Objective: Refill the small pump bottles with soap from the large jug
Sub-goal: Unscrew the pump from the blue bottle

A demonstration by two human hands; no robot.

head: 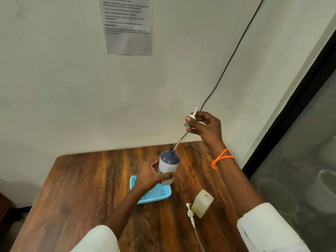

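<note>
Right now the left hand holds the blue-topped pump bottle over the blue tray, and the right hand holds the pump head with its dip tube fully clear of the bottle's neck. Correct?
Not quite. In the head view the right hand holds the pump head, but its dip tube still reaches into the neck of the pump bottle. The left hand and blue tray are as stated.

Head view looks steeply down, close over the table [76,188].

I count two bottles [169,165] [202,203], two pump heads [192,116] [190,212], one blue basket [156,194], one paper sheet [128,24], one orange bracelet [222,158].
</note>
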